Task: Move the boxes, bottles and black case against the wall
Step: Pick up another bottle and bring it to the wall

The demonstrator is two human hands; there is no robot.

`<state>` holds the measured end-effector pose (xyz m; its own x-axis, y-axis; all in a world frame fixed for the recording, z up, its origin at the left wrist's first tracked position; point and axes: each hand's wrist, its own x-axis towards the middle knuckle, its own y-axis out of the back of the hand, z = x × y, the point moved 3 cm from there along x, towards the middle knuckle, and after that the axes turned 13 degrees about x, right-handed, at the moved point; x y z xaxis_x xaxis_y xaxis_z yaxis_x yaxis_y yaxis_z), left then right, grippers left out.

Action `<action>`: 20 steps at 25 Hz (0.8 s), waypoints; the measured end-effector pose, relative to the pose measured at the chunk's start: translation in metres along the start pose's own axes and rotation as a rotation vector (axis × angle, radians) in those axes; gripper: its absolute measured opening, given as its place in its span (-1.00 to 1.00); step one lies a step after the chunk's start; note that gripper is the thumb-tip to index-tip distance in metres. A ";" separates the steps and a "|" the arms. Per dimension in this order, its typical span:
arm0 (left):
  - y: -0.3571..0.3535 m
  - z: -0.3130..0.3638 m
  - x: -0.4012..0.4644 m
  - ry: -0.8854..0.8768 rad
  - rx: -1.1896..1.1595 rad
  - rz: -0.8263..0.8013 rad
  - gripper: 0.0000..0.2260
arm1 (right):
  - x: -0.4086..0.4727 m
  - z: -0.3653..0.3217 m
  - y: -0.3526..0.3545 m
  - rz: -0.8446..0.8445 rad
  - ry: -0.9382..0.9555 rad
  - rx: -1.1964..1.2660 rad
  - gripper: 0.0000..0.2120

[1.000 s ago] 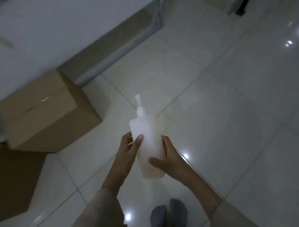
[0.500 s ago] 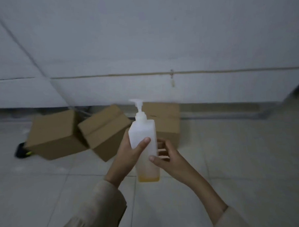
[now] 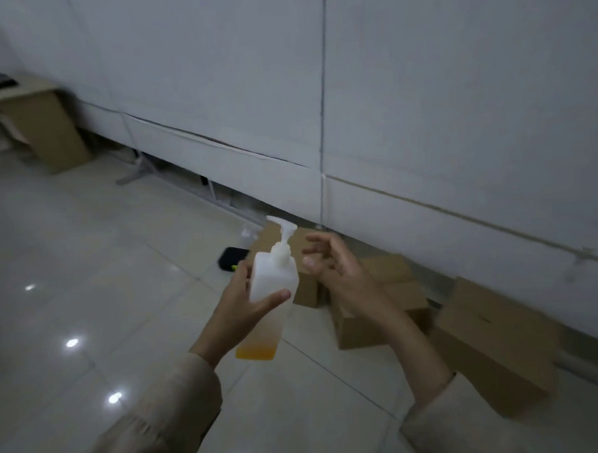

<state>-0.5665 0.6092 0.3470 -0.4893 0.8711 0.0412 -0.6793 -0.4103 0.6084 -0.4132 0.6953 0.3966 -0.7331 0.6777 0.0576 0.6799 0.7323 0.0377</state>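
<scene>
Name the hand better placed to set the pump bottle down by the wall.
Left. The left hand already grips the pump bottle, thumb across its front. The right hand is off it, fingers spread, holding nothing.

Your pump bottle (image 3: 274,282): translucent white, orange liquid at base. Your sleeves (image 3: 169,420): beige. Boxes (image 3: 494,348) by wall: plain brown cardboard. Case (image 3: 232,258): black, yellow-green accent. Wall (image 3: 422,101): pale grey-white panels. Floor (image 3: 87,269): glossy off-white tiles.
</scene>
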 end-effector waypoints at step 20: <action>0.113 -0.156 0.261 0.131 -0.063 0.001 -0.43 | 0.385 0.035 -0.125 -0.384 0.065 -0.424 -0.81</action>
<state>-0.8562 0.7487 0.3028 -0.5542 0.8299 -0.0645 -0.7099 -0.4307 0.5573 -0.7808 0.8674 0.3793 -0.9354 0.3530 0.0210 0.3219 0.8252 0.4641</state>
